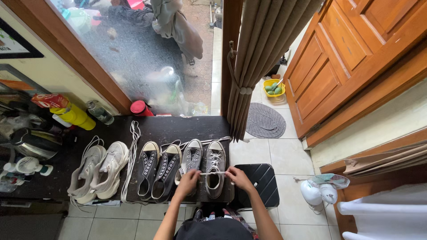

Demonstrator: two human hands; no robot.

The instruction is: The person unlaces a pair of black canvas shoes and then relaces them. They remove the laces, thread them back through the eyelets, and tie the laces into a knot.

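Both hands at the grey sneaker (215, 171) on the dark desk (178, 129): left hand (188, 180) and right hand (239, 178) pinch a white lace (212, 173) stretched taut between them. Black sneakers (158, 171) and white sneakers (98, 171) lined up alongside.

Red, crinkled snack packet (50, 100) lying atop yellow cylindrical container (74, 116), far left of dark worktop (178, 126). Black-framed sign (15, 44) on cream wall, upper left corner, pale face, partly cut off. No screens seen.
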